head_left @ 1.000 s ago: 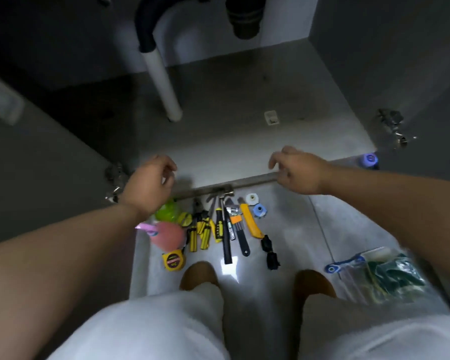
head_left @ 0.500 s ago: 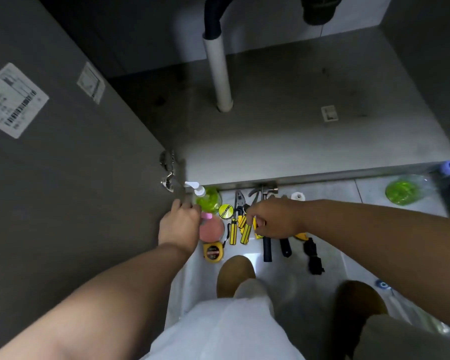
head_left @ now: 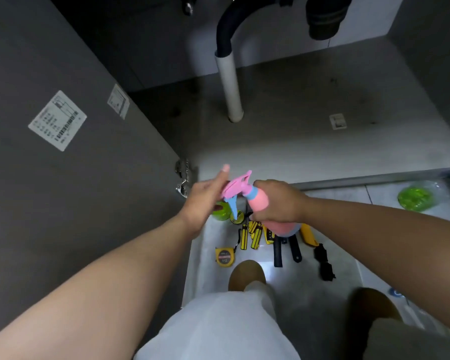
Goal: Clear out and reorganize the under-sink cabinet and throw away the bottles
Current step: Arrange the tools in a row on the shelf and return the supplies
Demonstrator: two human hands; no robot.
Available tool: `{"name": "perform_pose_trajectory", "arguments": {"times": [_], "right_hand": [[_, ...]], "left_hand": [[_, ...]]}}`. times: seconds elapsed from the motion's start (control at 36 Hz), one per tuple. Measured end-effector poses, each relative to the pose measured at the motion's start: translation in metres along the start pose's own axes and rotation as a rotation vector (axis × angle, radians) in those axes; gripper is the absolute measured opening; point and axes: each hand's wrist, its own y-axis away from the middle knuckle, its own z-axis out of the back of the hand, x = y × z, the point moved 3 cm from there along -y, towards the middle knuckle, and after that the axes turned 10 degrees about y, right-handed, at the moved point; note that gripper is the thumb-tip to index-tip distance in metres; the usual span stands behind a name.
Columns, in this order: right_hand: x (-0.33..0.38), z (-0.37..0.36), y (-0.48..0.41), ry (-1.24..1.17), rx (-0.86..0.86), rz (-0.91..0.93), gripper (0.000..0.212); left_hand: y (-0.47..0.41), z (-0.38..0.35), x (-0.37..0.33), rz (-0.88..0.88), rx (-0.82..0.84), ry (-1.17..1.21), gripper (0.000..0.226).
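Note:
A pink spray bottle (head_left: 259, 201) with a pink head and blue trigger is lifted above the floor in front of the cabinet. My right hand (head_left: 278, 201) grips its body from the right. My left hand (head_left: 205, 197) has its fingers stretched out against the pink spray head. Under them a green soap bottle (head_left: 220, 213) stands on the floor, partly hidden. A second green bottle (head_left: 415, 197) lies on the floor at the right. The cabinet floor (head_left: 309, 141) holds only a small white tag.
Yellow-handled tools (head_left: 253, 236), a yellow tape measure (head_left: 225, 257), black-handled tools and a black clip lie in a row on the tile floor. The open cabinet door (head_left: 76, 152) stands at the left. A white drain pipe (head_left: 230, 87) rises in the cabinet. My knees fill the bottom.
The pink spray bottle has come up off the floor into my right hand. My left hand has risen from the floor to the spray head.

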Motion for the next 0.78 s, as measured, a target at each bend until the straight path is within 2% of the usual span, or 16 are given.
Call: {"name": "perform_pose_trajectory", "arguments": {"times": [0.03, 0.08, 0.14, 0.17, 0.22, 0.31, 0.42, 0.5, 0.58, 0.67, 0.78], "right_hand": [[-0.006, 0.001, 0.001, 0.002, -0.020, -0.010, 0.050], [-0.021, 0.001, 0.005, -0.012, -0.039, -0.028, 0.046], [-0.039, 0.000, 0.009, -0.026, -0.032, -0.054, 0.046], [-0.048, -0.001, 0.011, -0.031, -0.024, -0.068, 0.046], [-0.062, -0.003, 0.016, -0.020, -0.017, -0.085, 0.047], [-0.080, -0.007, 0.024, -0.048, -0.023, -0.080, 0.043], [-0.097, -0.015, 0.035, -0.116, -0.001, -0.088, 0.032], [-0.106, -0.020, 0.038, -0.126, 0.038, -0.091, 0.033], [-0.116, -0.023, 0.041, -0.120, 0.111, -0.107, 0.032], [-0.124, -0.021, 0.042, -0.123, 0.114, -0.124, 0.025], [-0.134, -0.011, 0.047, -0.087, 0.132, -0.148, 0.029]], "left_hand": [[-0.003, 0.002, 0.011, 0.068, -0.052, 0.051, 0.064], [-0.009, 0.004, 0.038, 0.160, -0.136, 0.075, 0.051], [-0.018, 0.007, 0.069, 0.234, -0.194, -0.030, 0.028], [-0.023, 0.007, 0.083, 0.279, -0.210, -0.089, 0.026], [-0.033, 0.006, 0.104, 0.339, -0.237, -0.119, 0.049], [-0.051, 0.002, 0.117, 0.291, -0.293, -0.058, 0.083], [-0.078, -0.005, 0.132, 0.257, -0.359, 0.008, 0.098], [-0.090, -0.004, 0.140, 0.207, -0.445, 0.017, 0.087], [-0.101, 0.002, 0.145, 0.107, -0.463, -0.027, 0.079], [-0.107, 0.009, 0.146, 0.124, -0.507, -0.048, 0.065], [-0.107, 0.017, 0.143, 0.135, -0.571, -0.148, 0.042]]}}
